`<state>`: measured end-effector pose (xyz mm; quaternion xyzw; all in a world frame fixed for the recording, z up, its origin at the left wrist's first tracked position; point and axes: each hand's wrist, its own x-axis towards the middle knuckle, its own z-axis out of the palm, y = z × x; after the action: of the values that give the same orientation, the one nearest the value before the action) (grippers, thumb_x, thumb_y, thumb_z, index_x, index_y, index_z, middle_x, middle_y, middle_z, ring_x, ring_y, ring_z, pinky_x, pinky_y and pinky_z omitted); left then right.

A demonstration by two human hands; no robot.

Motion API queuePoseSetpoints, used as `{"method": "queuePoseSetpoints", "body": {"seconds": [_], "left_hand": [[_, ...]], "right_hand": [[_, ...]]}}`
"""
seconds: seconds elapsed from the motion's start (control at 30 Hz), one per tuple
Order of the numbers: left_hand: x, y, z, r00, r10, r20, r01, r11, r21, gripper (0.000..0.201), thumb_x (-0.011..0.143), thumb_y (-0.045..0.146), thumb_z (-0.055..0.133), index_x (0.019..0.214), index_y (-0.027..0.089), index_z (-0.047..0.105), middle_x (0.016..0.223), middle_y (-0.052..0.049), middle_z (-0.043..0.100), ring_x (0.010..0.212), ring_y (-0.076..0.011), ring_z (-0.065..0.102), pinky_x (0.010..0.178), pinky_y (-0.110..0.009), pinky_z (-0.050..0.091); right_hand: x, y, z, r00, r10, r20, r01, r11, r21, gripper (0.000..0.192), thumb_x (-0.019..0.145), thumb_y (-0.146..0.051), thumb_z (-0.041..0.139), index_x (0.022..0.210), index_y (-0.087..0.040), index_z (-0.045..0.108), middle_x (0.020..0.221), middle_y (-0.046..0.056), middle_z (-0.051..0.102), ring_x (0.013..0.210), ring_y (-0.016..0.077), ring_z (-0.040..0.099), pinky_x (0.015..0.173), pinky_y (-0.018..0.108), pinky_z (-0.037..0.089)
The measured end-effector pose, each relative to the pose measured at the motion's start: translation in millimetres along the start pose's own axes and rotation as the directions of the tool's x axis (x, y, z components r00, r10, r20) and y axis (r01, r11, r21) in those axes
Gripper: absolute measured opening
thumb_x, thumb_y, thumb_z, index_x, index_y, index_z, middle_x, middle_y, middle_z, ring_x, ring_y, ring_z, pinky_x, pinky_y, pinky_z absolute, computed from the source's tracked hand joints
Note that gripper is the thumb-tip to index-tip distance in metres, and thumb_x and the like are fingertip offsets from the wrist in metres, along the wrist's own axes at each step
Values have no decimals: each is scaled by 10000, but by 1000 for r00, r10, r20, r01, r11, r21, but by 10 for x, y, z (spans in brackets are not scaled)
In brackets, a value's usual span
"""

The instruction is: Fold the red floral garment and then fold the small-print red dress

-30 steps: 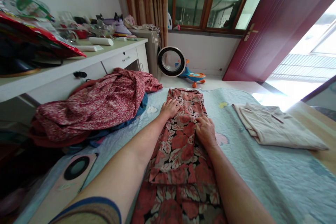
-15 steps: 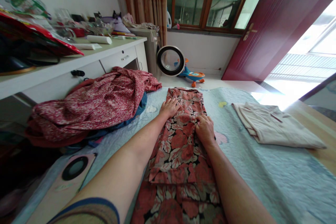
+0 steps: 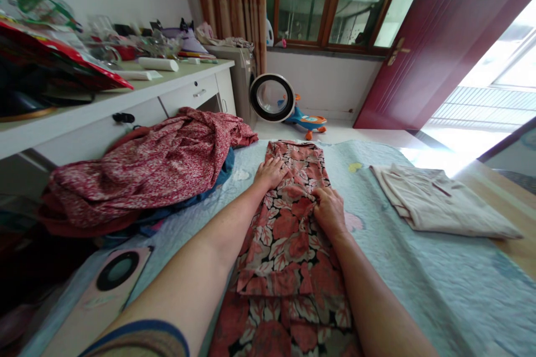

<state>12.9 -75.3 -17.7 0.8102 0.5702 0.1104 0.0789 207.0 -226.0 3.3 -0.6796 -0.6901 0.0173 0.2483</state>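
A folded red-and-black floral garment (image 3: 288, 228) lies lengthwise in front of me, its near end folded in layers with a hem across it. My left hand (image 3: 271, 173) rests flat on its left edge toward the far end, fingers spread. On the opposite edge, a bit nearer to me, my right hand (image 3: 329, 209) has its fingers curled in on the cloth. The fingertips of that hand are partly hidden. Beneath the garment is a light blue quilted bedspread (image 3: 402, 284).
A folded cream garment (image 3: 444, 201) lies at the right. To the left is a heap of red patterned clothes (image 3: 146, 173), with a pink phone-like object (image 3: 100, 290) nearer me. A cluttered desk (image 3: 184, 81) runs along the left wall. An open washing machine door (image 3: 272, 97) stands beyond the bed.
My right hand has shifted very slightly toward me and to the right, at the garment's edge. My left hand stays where it was.
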Motion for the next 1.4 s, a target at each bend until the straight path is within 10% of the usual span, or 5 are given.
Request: {"method": "queuePoseSetpoints", "body": {"seconds": [0.2,0.33,0.63,0.9,1.4], "left_hand": [[-25,24,-38,1000,-6,5,6,1000,-27,586,986,582,224,1466,291,393,1608,-41,298,1471,-247,267,1172,-484,234],[-31,33,-49,1000,-9,7,10,999,-42,580,981,585,248,1472,307,384,1611,-32,293,1471,-247,267,1176,-482,227],[-18,9,-1,1000,2,-23,-3,1000,-26,578,977,586,274,1450,292,427,1604,-40,309,1462,-251,289,1180,-476,227],[-35,30,-31,1000,-4,-17,4,1000,-25,566,981,583,258,1453,313,417,1607,-25,304,1467,-234,282,1184,-460,226],[304,-49,-274,979,-163,-123,132,965,-225,270,891,283,523,1111,235,671,1235,-48,660,1144,-207,604,964,-309,461]], "right_hand": [[-2,53,-61,992,30,-120,-17,994,104,302,858,-113,452,962,-203,721,1017,78,670,964,231,528,877,357,372],[12,-97,-139,962,-141,-232,191,959,210,289,902,-147,449,1053,-214,687,1121,75,642,1073,220,528,970,360,380],[-47,-75,-20,977,-166,134,168,986,-9,163,847,-130,511,796,-201,648,831,43,610,831,177,553,792,282,387],[-29,-226,-159,973,-215,-81,221,973,69,201,860,-145,497,939,-219,666,1018,66,651,1012,217,549,929,337,395],[-71,-128,95,957,-290,-11,285,933,221,245,864,-109,520,982,-218,705,1110,58,673,1055,225,561,967,373,426]]}}
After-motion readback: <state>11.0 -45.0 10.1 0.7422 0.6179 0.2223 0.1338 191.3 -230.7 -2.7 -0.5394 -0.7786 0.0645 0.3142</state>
